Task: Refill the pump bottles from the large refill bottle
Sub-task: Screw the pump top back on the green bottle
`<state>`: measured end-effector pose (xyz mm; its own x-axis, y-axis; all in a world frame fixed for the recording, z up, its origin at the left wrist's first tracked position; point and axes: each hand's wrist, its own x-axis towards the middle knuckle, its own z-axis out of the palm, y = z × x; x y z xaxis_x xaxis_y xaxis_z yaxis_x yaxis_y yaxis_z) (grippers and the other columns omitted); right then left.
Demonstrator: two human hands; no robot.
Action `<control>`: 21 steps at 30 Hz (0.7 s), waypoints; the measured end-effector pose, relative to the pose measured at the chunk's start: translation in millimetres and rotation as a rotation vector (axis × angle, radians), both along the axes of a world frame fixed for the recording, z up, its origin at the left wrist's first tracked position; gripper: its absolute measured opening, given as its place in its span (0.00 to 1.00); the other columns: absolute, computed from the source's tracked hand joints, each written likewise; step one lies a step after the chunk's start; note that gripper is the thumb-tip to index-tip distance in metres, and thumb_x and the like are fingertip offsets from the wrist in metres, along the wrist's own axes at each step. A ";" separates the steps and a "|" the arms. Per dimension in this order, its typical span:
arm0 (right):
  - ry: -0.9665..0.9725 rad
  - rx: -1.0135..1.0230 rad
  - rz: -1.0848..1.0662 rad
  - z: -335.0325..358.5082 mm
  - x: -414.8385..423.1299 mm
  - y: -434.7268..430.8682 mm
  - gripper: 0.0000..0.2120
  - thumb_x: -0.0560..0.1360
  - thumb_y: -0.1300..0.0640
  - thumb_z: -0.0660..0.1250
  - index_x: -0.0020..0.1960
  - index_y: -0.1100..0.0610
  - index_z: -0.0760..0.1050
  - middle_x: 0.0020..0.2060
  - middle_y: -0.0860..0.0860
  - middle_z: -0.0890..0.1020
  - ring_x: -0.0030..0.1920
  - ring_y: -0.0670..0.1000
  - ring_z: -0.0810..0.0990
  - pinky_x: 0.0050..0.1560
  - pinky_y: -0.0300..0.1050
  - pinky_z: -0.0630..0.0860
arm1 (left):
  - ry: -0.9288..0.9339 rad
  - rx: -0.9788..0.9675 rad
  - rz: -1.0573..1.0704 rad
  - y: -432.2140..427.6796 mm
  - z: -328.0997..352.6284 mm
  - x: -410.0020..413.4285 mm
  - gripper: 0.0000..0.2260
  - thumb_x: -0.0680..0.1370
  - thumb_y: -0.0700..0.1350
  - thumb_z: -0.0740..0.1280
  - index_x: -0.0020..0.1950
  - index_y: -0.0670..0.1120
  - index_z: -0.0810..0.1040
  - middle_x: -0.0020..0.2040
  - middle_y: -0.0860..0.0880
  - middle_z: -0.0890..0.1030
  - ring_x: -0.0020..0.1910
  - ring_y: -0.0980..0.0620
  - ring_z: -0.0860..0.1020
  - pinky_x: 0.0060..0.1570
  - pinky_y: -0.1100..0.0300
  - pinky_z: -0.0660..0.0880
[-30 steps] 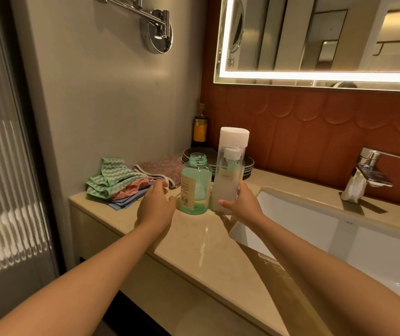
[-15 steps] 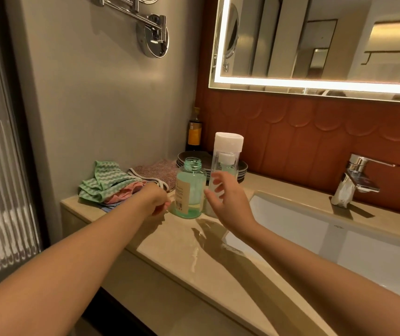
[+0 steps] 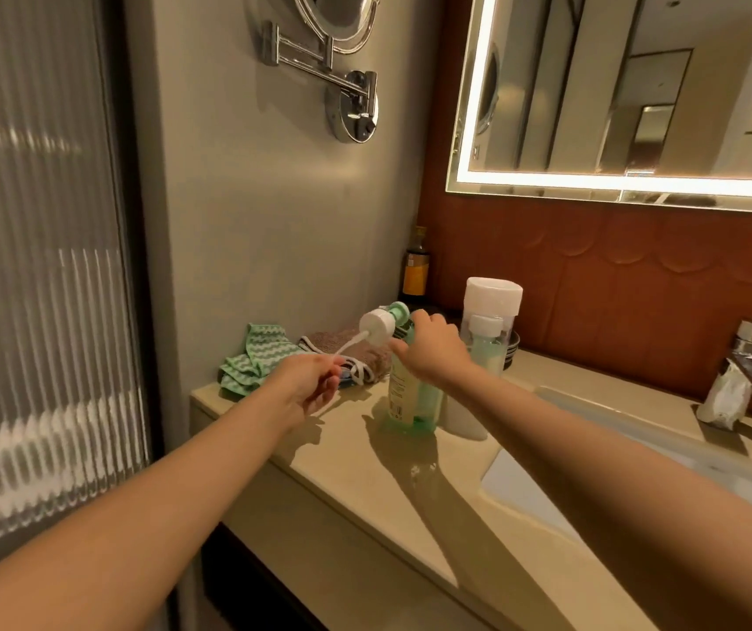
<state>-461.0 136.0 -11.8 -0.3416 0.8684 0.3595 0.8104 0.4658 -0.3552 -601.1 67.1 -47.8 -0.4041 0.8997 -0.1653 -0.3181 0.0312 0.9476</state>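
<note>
— Two hands at the bathroom counter (image 3: 365, 453): our left hand (image 3: 303, 387) pinches the thin dip tube of a pump head (image 3: 376, 327), which sits tilted just left of the green bottle (image 3: 410, 393). Our right hand (image 3: 433, 350) is closed around that bottle's neck, steadying it upright on the counter.

— And the refill bottle?

— We take the taller clear bottle with the white cap (image 3: 492, 311) to be it; it stands capped, touching or just behind the green one, beside the sink (image 3: 638, 453).

— Which step is this?

— We judge it to be pump handling at the bottle's mouth; whether going in or coming out we cannot tell. If refitting, the next move calls for threading the tube into the narrow neck, then screwing the collar down.
</note>
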 end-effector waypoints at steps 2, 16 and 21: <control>0.016 -0.036 0.029 0.9 0.3 4.0 0.22 0.78 0.49 0.61 0.69 0.56 0.66 0.64 0.55 0.71 0.61 0.56 0.73 0.58 0.51 0.72 | -0.021 0.044 0.029 -1.6 -1.3 -1.2 0.12 0.81 0.38 0.57 0.41 0.43 0.78 0.28 0.50 0.75 0.18 0.62 0.70 0.22 0.72 0.71; 0.068 0.100 0.067 4.5 15.2 -29.9 0.30 0.76 0.35 0.56 0.66 0.57 0.70 0.59 0.53 0.78 0.57 0.52 0.77 0.50 0.47 0.77 | -0.002 0.283 0.038 -14.0 6.6 14.5 0.10 0.81 0.40 0.58 0.45 0.44 0.78 0.34 0.50 0.75 0.32 0.57 0.72 0.36 0.66 0.72; 0.816 -0.256 0.186 42.9 14.5 -20.8 0.31 0.75 0.40 0.62 0.68 0.61 0.63 0.58 0.53 0.76 0.55 0.53 0.77 0.57 0.51 0.77 | 0.168 0.336 -0.050 -14.7 10.3 30.5 0.11 0.81 0.40 0.59 0.44 0.47 0.79 0.31 0.54 0.77 0.34 0.58 0.72 0.36 0.66 0.68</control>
<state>-446.5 115.1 31.2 -0.2067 0.9116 0.3553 0.1769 0.3920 -0.9028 -570.5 52.4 -37.4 -0.3551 0.9115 0.2074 -0.1636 -0.2790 0.9463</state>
